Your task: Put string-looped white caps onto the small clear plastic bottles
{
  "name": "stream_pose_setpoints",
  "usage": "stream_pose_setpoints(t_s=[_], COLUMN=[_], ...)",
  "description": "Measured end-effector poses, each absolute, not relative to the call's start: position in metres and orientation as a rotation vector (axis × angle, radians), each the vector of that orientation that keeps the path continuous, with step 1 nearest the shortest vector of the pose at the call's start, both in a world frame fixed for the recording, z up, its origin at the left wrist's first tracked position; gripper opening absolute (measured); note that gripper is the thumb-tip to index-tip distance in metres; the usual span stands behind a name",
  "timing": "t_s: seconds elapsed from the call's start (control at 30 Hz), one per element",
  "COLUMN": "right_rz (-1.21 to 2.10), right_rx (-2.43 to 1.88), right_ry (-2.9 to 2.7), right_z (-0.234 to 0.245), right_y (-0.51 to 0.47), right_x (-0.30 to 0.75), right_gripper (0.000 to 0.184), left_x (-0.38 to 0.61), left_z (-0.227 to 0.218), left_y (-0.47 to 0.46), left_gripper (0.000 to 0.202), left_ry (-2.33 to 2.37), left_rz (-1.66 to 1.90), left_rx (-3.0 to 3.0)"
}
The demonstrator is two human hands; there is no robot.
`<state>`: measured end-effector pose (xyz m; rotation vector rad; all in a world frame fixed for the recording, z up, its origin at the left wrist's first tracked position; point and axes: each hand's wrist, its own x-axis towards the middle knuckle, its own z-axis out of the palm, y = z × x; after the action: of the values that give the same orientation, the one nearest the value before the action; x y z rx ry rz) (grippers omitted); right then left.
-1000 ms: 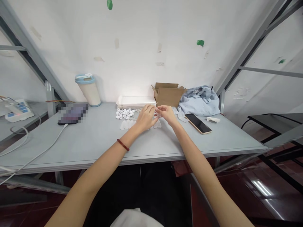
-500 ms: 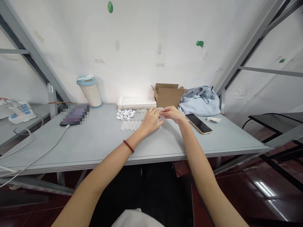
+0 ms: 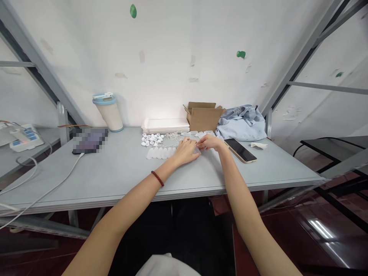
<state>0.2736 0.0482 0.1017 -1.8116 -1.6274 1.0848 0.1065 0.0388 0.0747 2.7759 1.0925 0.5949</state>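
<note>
Both hands meet over the middle of the grey table [image 3: 115, 176]. My left hand [image 3: 185, 150], with a red bead bracelet on its wrist, curls its fingers round a small clear plastic piece. My right hand [image 3: 209, 142] pinches the same piece from the right, fingertips touching the left hand's. Just left of the hands lies a row of clear plastic shells [image 3: 161, 153]. Behind them sits a cluster of small white caps [image 3: 151, 139].
A stack of white trays [image 3: 165, 125] and an open cardboard box [image 3: 203, 115] stand at the back. A phone [image 3: 240, 150] and a blue cloth [image 3: 243, 122] lie at the right. A lidded cup [image 3: 108, 111], a dark tablet with a white cable [image 3: 89, 140] sit at the left.
Both hands have lowered from in front of the box to just above the table surface, still pinched together on the small clear piece.
</note>
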Motion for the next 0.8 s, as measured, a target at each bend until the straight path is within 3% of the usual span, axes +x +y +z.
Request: stream_pose_setpoints(t_s=[0.8], right_rz=[1.143], right_rx=[-1.798], right_ry=[-1.547], right_z=[0.1013], right_y=[0.0465], right_x=[0.2761], right_gripper=[0.013], left_x=[0.1005], left_z=[0.0689], left_y=[0.0489], left_gripper=[0.044], left_ry=[1.086], left_rz=[0.639], left_rx=[2.749])
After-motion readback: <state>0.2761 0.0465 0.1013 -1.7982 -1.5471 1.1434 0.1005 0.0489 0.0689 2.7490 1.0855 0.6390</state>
